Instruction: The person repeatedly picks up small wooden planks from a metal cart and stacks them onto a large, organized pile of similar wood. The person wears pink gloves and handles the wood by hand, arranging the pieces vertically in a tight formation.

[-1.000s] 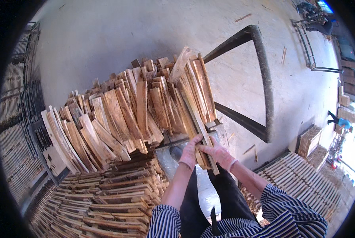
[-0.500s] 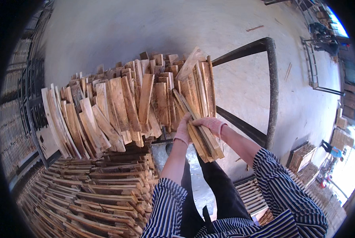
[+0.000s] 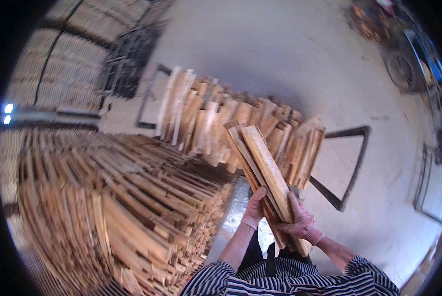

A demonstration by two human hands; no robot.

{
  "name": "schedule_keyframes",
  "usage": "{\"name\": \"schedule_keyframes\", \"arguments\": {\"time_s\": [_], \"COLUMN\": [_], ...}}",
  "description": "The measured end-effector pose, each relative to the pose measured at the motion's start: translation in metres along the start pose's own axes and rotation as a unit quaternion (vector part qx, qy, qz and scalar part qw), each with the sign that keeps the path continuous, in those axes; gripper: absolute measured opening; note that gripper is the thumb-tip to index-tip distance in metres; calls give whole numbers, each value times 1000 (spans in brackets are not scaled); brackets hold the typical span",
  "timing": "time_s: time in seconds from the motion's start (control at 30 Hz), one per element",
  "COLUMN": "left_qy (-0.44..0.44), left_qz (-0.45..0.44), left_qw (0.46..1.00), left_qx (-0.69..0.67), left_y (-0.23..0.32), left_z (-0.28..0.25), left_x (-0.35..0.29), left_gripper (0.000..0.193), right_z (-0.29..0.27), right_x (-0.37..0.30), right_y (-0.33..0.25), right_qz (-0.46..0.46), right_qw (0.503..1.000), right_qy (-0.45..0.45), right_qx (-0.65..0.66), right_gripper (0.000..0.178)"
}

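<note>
Between my two gloved hands is a small bundle of rough wooden boards (image 3: 268, 165), held lengthwise in front of my body and slanting up to the left. My left hand (image 3: 255, 206) grips the bundle's left side, thumb on top. On the opposite side my right hand (image 3: 301, 220) is closed around the lower part, its fingers reaching across the front of the boards. Both gloves are pale pink. Past the bundle's far end stands a long row of upright boards (image 3: 201, 116), partly hidden by what I hold.
A large stack of layered boards (image 3: 147, 192) fills the left side. A black metal frame (image 3: 361, 158) juts out right of the upright row, over a pale concrete floor (image 3: 339, 69). A wheeled vehicle (image 3: 401, 69) stands far right; more stacked wood (image 3: 63, 69) rises far left.
My view has swung left, bringing more of the big stack in. The bundle has come away from the upright row and closer to my body, still in both hands.
</note>
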State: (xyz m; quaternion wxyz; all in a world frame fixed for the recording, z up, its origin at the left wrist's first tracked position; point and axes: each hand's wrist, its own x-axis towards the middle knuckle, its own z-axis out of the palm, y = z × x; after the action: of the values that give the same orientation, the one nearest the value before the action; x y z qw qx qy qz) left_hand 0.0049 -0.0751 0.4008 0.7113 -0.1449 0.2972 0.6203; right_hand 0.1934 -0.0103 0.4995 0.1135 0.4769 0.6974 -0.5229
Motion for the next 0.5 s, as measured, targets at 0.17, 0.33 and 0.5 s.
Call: {"name": "schedule_keyframes", "arguments": {"time_s": [0.17, 0.33, 0.5], "left_qy": [-72, -32, 115], "left_qz": [146, 251, 451], "left_qw": [986, 968, 878], "left_qx": [-42, -8, 109], "left_y": [45, 75, 102], "left_z": [29, 54, 38], "left_x": [-71, -136, -276], "left_gripper": [58, 61, 56], "right_z": [-16, 10, 59], "right_x": [-1, -3, -53], "right_y": [-83, -153, -218], "right_qz": [-157, -280, -391], "right_qw": [987, 939, 918], "right_qy": [16, -31, -46], "right_qx": [32, 198, 56], "right_gripper": [117, 109, 108]}}
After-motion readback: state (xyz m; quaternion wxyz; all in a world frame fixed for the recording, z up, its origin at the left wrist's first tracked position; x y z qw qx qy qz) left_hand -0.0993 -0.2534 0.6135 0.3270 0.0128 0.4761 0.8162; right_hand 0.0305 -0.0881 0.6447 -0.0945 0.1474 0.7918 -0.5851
